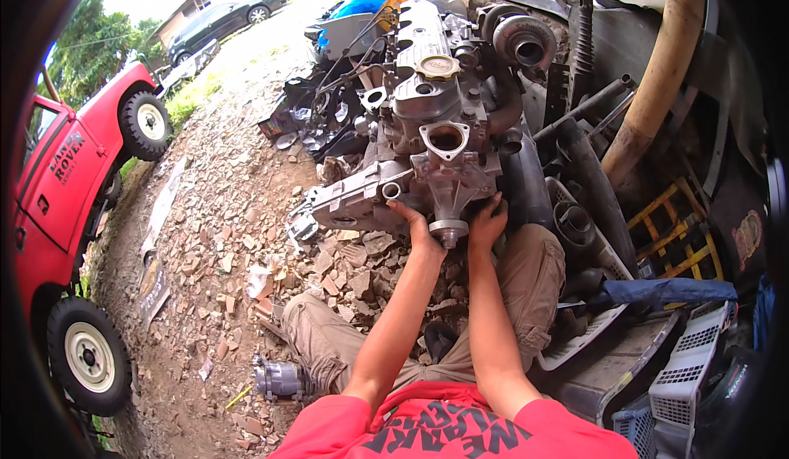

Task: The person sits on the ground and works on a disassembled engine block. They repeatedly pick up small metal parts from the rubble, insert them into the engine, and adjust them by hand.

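Observation:
A grey metal car engine [423,97] stands on the stony ground between my knees, its front end toward me. My left hand [413,227] grips the lower front from the left, thumb along the casting and the other fingers hidden beneath. On the opposite side, my right hand [488,221] holds the lower right edge, its fingertips partly out of sight. Between my hands juts a round hub flange [449,227]. Above it opens a triangular port [445,137]. A gold-coloured oil cap [438,66] sits on top, and a turbocharger [523,43] is at the far right.
A cylindrical metal part [278,379] lies by my left leg. Broken stones [222,237] cover the ground. At right are a bamboo pole [657,73], a dark cylinder [526,184], a yellow crate [678,233] and a grey plastic crate [686,369]. A red vehicle [74,184] stands left.

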`<action>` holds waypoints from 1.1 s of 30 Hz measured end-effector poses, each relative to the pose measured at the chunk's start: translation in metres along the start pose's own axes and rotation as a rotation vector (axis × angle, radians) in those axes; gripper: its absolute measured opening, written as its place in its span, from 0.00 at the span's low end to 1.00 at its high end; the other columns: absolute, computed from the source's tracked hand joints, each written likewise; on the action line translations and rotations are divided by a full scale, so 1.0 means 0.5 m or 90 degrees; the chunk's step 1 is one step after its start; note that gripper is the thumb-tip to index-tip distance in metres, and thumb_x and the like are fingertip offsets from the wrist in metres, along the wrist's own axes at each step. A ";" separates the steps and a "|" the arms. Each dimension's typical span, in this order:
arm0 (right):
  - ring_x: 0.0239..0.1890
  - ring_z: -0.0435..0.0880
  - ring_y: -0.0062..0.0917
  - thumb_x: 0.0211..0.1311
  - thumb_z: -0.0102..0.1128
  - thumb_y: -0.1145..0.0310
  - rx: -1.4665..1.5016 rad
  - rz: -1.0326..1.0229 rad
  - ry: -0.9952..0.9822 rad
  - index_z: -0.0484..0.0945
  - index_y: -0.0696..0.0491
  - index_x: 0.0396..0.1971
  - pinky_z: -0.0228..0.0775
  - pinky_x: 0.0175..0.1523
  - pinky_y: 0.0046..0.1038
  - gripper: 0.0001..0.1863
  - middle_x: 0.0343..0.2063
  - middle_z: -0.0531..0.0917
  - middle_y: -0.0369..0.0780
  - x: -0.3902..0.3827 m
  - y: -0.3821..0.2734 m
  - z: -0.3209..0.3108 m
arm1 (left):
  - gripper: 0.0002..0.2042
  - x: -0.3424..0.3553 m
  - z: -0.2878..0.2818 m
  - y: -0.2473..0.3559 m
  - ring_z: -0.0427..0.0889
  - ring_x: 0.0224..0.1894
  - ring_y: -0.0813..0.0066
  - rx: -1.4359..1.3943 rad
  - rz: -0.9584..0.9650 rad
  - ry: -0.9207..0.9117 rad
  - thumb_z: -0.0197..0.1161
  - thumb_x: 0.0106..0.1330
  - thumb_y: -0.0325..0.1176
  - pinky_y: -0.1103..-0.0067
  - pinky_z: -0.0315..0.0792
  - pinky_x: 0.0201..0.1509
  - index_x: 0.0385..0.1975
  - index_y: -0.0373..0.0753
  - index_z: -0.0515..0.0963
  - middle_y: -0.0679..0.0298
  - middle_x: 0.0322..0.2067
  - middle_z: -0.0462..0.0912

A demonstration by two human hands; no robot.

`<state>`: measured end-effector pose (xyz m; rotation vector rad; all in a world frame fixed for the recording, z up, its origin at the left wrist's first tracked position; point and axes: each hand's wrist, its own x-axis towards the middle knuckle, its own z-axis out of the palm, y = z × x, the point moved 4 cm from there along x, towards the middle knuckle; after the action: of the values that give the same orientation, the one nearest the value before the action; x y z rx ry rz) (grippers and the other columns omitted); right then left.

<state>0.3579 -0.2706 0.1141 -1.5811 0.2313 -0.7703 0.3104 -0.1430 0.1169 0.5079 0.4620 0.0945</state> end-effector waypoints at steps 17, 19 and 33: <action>0.24 0.73 0.17 0.72 0.44 0.44 0.367 0.413 -0.154 0.77 0.55 0.43 0.63 0.25 0.21 0.26 0.32 0.81 0.36 0.007 0.071 0.012 | 0.56 -0.006 0.030 0.014 0.71 0.63 0.61 -0.063 0.019 -0.097 0.30 0.46 0.85 0.63 0.69 0.64 0.69 0.48 0.56 0.61 0.64 0.68; 0.23 0.73 0.17 0.70 0.46 0.42 0.360 0.391 -0.141 0.77 0.55 0.42 0.62 0.25 0.20 0.28 0.31 0.80 0.35 0.003 0.062 0.004 | 0.56 -0.007 0.027 0.010 0.71 0.63 0.60 -0.061 0.009 -0.071 0.32 0.46 0.85 0.63 0.69 0.64 0.69 0.48 0.56 0.61 0.65 0.67; 0.21 0.71 0.18 0.67 0.49 0.40 0.348 0.439 -0.128 0.75 0.53 0.32 0.60 0.24 0.21 0.27 0.22 0.74 0.32 -0.053 0.061 -0.006 | 0.56 -0.034 0.026 0.013 0.67 0.64 0.60 -0.010 0.054 -0.096 0.35 0.46 0.86 0.64 0.65 0.66 0.68 0.45 0.59 0.62 0.65 0.65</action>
<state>0.3450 -0.2634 0.0764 -0.9485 0.3574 -0.1091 0.3013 -0.1467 0.1369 0.5154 0.2922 0.1395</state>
